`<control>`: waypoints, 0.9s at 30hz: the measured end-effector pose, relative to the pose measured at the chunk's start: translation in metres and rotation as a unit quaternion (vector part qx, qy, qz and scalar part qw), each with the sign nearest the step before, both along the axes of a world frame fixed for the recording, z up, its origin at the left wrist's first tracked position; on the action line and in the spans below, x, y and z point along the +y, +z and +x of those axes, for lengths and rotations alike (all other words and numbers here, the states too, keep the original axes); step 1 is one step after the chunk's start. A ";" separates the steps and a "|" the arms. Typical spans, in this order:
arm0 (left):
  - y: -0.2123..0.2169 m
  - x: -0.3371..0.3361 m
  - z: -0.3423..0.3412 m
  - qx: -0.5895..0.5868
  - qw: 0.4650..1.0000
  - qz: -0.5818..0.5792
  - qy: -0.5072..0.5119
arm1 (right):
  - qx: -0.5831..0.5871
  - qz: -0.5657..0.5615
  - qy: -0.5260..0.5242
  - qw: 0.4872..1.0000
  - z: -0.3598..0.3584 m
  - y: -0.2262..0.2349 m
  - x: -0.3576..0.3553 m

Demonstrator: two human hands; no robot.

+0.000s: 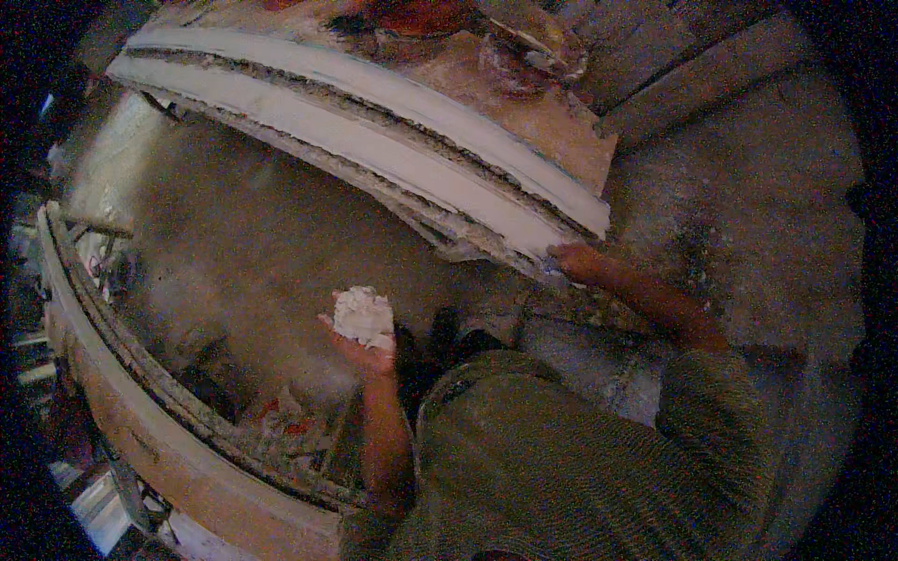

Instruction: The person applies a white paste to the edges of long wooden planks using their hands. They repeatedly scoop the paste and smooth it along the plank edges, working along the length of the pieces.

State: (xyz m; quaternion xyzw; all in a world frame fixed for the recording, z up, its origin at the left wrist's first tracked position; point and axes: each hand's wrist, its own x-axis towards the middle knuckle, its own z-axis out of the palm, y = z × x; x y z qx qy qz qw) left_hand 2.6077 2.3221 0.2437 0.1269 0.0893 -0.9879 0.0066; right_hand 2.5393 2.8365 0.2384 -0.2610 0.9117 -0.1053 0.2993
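Observation:
My left hand (374, 357) is palm up below the middle of the view, cupped under a lump of white, plaster-like paste (363, 316). My right hand (572, 264) is at the near right end of a long curved white moulding (374, 131), its fingers bent against the edge. Whether a small tool is in those fingers is hidden by the dim light. Two pale smooth bands run along the moulding, with a rough dark groove between them and a ragged lower edge.
At lower left curves another long moulding (168, 439), brownish on its outer side. Stained brown sheeting (538, 131) lies beyond the white moulding, near long boards (692, 75) at upper right. Debris with a red scrap (297, 427) lies on the dusty floor (253, 234).

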 end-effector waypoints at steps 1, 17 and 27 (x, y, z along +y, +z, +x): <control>0.004 -0.003 0.000 0.002 1.000 -0.003 -0.004 | 0.002 -0.042 -0.015 0.999 0.007 0.002 0.005; 0.016 -0.017 -0.001 -0.083 0.995 -0.042 -0.047 | 0.026 0.115 0.084 0.989 0.105 0.073 0.050; 0.048 0.001 -0.018 -0.143 0.982 -0.100 -0.073 | 0.230 -0.067 0.125 0.963 -0.016 0.029 -0.107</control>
